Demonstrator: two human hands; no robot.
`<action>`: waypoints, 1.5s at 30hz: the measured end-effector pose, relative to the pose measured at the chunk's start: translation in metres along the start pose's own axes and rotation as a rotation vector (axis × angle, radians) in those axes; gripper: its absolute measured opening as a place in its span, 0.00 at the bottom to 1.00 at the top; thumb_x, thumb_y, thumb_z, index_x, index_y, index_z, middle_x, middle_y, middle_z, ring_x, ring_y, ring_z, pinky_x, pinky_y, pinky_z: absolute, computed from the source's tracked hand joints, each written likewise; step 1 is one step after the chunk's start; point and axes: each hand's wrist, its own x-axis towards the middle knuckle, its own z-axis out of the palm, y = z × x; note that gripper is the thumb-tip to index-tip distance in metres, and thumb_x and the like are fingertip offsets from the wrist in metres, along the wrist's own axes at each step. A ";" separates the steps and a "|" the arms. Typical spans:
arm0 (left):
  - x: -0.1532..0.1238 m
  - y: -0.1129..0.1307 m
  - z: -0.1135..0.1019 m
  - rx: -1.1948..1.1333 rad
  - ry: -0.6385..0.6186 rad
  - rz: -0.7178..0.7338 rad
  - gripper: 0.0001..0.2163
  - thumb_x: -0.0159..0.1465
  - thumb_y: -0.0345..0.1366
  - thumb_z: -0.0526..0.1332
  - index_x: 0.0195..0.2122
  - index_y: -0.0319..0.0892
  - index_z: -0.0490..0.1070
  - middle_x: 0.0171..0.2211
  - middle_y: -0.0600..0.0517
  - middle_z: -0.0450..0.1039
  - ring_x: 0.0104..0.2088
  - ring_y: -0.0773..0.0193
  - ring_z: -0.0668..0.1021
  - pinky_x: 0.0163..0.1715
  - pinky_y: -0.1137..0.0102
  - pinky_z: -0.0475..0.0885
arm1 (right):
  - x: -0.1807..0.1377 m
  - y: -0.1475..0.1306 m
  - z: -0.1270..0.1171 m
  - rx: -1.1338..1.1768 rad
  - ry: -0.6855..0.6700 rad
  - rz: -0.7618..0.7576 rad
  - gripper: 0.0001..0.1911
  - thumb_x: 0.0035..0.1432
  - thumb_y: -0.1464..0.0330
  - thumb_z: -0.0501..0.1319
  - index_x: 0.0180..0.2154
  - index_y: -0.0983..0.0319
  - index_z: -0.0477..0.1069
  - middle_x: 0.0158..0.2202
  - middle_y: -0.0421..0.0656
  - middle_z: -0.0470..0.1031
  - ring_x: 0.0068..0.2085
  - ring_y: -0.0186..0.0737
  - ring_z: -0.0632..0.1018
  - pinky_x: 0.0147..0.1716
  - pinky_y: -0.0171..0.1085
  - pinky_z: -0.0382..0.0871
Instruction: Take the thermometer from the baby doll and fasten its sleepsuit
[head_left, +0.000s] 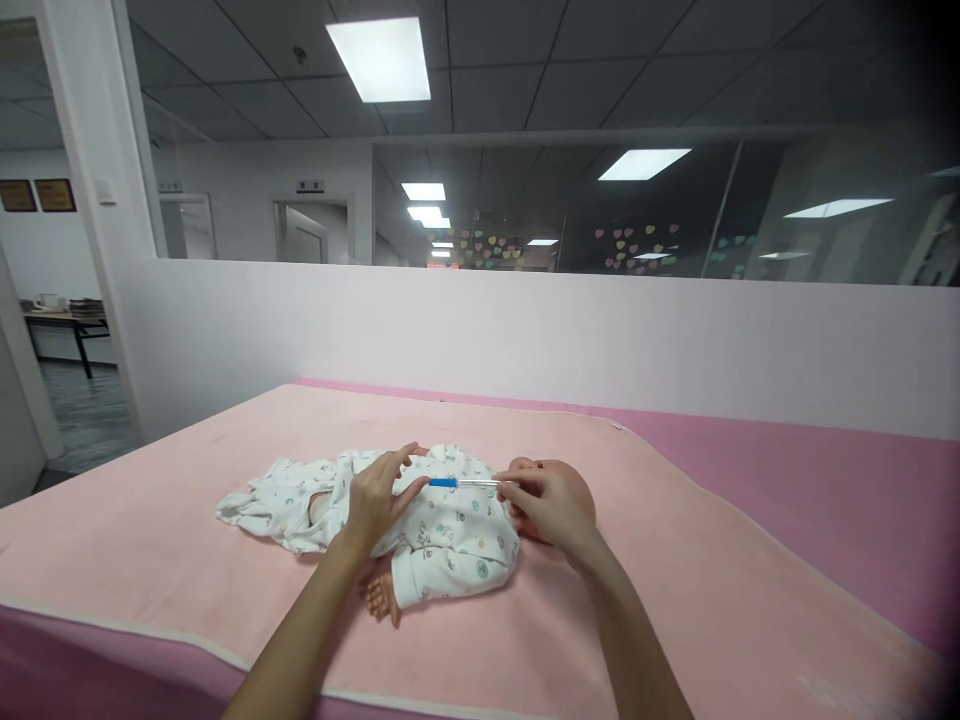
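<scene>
A baby doll in a white printed outfit [457, 520] lies on its back, with its head [574, 485] to the right. Above its chest, a slim thermometer [442, 482] with a blue end and a clear shaft is held level. My right hand [551, 505] pinches the clear end between thumb and fingers, partly covering the doll's face. On the other side, my left hand [379, 495] has its fingers apart, with the thumb tip right by the blue end; whether it touches is hard to tell. One doll hand [382, 598] sticks out of the near sleeve.
A pale pink sheet [187, 500] covers the padded surface, with darker pink [810, 490] showing at the right and back. Behind it stands a low white wall [525, 330] with glass above. Through a doorway at left is a table [67, 318].
</scene>
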 end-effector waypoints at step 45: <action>0.000 0.012 0.003 -0.131 -0.110 -0.202 0.11 0.64 0.35 0.47 0.39 0.42 0.68 0.36 0.50 0.70 0.36 0.64 0.73 0.34 0.71 0.66 | 0.023 -0.079 -0.009 0.030 0.002 -0.549 0.15 0.45 0.71 0.57 0.13 0.58 0.54 0.11 0.30 0.52 0.15 0.25 0.53 0.12 0.27 0.49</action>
